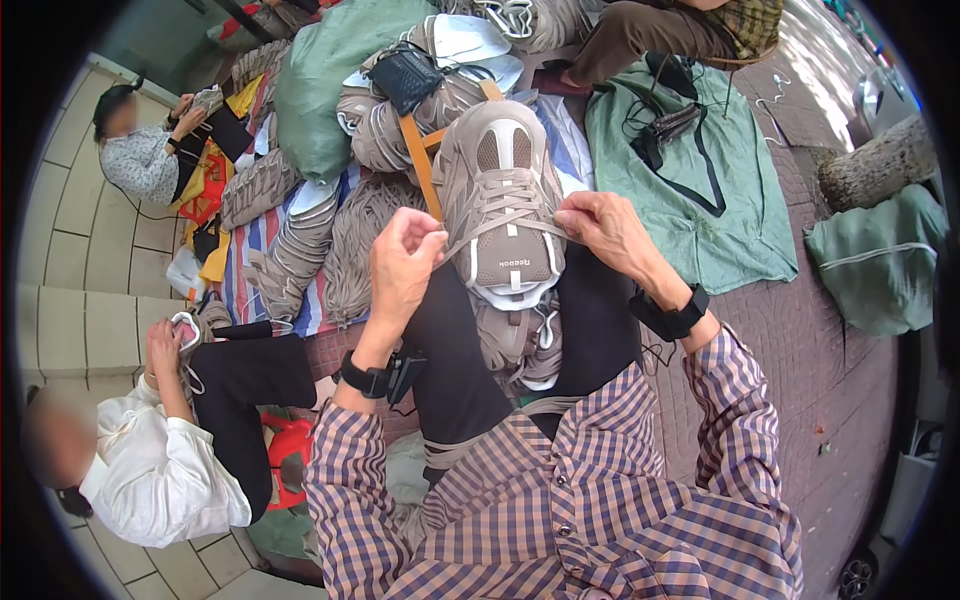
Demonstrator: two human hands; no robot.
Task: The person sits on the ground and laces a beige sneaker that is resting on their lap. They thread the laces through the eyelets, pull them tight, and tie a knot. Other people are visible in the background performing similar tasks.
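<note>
A grey-beige sneaker (488,262) with a white sole rests in front of me above my knees, its tongue and laced upper facing up. Its grey shoelace (510,192) criss-crosses the tongue. To the left of the shoe, my left hand (405,265) is closed in a pinch on a stretch of lace pulled out sideways. My right hand (612,235) pinches the lace on the right, against the side of the shoe. More sneaker parts (505,335) sit between my thighs, partly hidden beneath the shoe.
Stacked sneakers (300,240), a lace bundle (360,245) and a green sack (325,90) lie ahead left. A wooden frame (418,165) stands behind the shoe, near a black pouch (405,78). Two people handle shoes on the left; another sits ahead. A green sheet (740,235) spreads right.
</note>
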